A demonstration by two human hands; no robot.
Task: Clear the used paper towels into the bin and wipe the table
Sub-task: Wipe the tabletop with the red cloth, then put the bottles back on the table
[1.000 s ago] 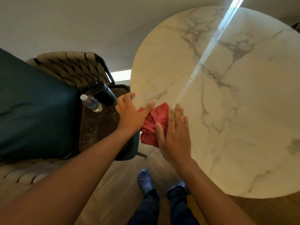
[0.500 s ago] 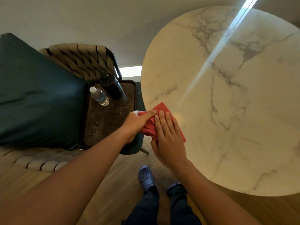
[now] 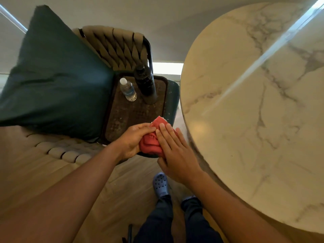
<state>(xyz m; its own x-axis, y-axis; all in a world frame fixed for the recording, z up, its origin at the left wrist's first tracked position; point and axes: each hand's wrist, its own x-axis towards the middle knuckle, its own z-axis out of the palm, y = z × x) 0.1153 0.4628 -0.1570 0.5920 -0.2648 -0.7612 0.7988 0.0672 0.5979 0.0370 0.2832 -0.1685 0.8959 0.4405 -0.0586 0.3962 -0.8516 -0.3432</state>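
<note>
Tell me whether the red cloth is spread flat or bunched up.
Bunched up. The red cloth shows thick folds, gripped by the left hand, with the right hand flat against it, off the table.

Two bottles (image 3: 128,89) stand on a tray (image 3: 122,118) at nine o'clock of the surface (image 3: 254,120), cushion (image 3: 52,76) beyond

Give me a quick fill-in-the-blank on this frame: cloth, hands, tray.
1. The cloth between both hands is ____ in colour.
2. The left hand grips the cloth; the right hand lies ____ on it, fingers straight.
3. The clear bottle and the black bottle stand on a brown ____.

Missing: red; flat; tray
</note>
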